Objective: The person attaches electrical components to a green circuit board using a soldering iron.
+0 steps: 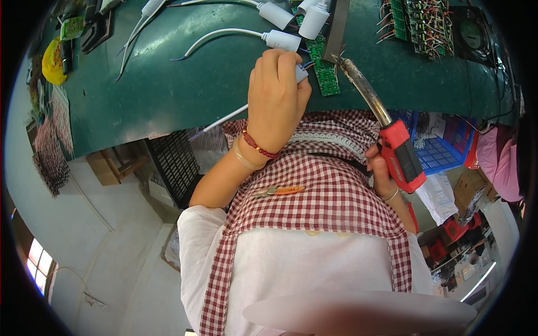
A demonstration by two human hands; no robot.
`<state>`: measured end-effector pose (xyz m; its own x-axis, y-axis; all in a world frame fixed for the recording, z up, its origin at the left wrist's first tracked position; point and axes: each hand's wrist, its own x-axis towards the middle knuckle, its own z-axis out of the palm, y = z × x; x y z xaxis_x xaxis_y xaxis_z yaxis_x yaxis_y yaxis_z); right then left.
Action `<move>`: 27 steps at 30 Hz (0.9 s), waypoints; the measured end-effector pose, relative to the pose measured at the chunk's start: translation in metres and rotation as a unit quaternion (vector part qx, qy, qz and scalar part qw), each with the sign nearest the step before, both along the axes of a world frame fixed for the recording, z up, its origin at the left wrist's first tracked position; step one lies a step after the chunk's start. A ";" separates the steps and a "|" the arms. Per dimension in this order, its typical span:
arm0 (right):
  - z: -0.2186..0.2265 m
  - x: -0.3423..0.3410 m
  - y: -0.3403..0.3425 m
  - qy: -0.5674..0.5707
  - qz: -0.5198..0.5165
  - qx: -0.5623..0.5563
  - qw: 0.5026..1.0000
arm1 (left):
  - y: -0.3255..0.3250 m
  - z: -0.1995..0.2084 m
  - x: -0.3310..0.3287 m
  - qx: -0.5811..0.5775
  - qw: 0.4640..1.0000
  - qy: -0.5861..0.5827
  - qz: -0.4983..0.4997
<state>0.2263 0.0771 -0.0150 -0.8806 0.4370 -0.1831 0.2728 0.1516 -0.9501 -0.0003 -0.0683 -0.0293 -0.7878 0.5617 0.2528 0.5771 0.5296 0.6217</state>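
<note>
My left hand (pixel 276 92) is closed round a white cylindrical housing (pixel 301 73), mostly hidden by my fingers. A white cable (pixel 224 115) runs out below the hand, and thin blue and brown wires lead from the housing to a green circuit board strip (pixel 327 75). My right hand (pixel 382 171) grips a red and black soldering gun (pixel 402 154). Its hot-end tip reaches the lower end of a dark flat bar (pixel 337 28) lying across the board; contact is hard to judge. More white housings (pixel 282 40) with cables lie just beyond my left hand.
The green table (pixel 151 73) ends close to my body. Stacked wired boards (pixel 428 25) and a black round-framed device (pixel 473 35) stand at the far right. Bundled wires (pixel 53 140) hang over the left edge near a yellow roll (pixel 54 61). A blue basket (pixel 440 154) sits below right.
</note>
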 end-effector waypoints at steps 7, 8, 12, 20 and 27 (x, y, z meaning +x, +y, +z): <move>-0.001 -0.002 -0.001 0.038 -0.026 -0.026 0.999 | 0.004 0.002 -0.003 -0.044 0.999 0.016 -0.017; -0.001 -0.002 -0.001 0.039 -0.027 -0.026 0.999 | 0.005 0.002 -0.003 -0.044 0.999 0.017 -0.018; -0.005 -0.004 0.001 0.043 -0.020 -0.029 0.998 | 0.008 0.000 -0.004 -0.031 0.999 -0.004 0.002; -0.006 -0.001 0.002 0.029 -0.036 -0.028 0.999 | 0.010 -0.001 -0.003 -0.012 1.000 -0.010 0.004; -0.006 0.001 0.002 0.028 -0.027 -0.027 0.999 | 0.011 0.000 -0.001 -0.021 0.999 -0.029 0.005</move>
